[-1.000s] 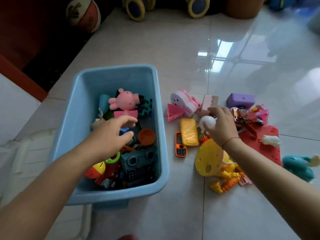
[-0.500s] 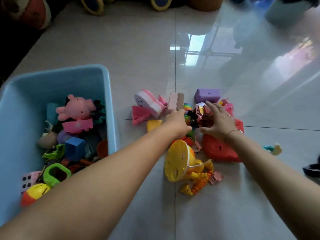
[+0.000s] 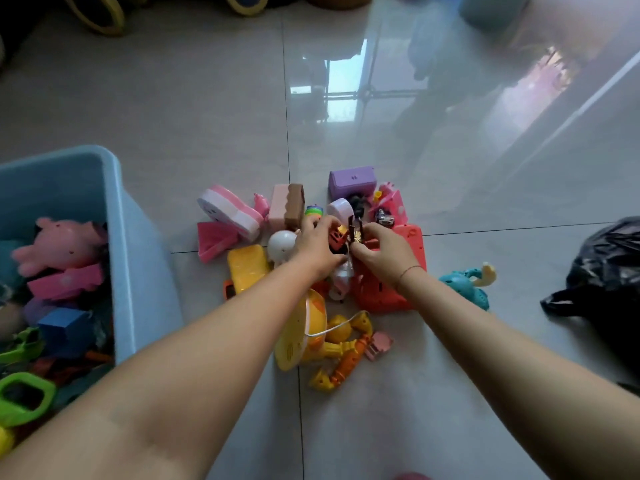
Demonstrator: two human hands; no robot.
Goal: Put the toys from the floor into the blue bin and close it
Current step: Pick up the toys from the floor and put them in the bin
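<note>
Two bare hands were down in the pile, one left hand (image 3: pixel 317 245) and one right hand (image 3: pixel 384 252). Just beyond the fingers sat one purple plastic box (image 3: pixel 351 180). One round white ball (image 3: pixel 281 244) lay beside the left hand. One teal plastic animal toy (image 3: pixel 465 284) lay right of the right wrist. One open light-blue plastic bin (image 3: pixel 138 271) stood far left, and one crumpled black plastic bag (image 3: pixel 606 271) far right.

Cropped bin, covered toys

The blue bin (image 3: pixel 138 258) ran off the left edge; the black bag (image 3: pixel 609 271) off the right. Both hands (image 3: pixel 320 245) covered small toys too jumbled to identify.
</note>
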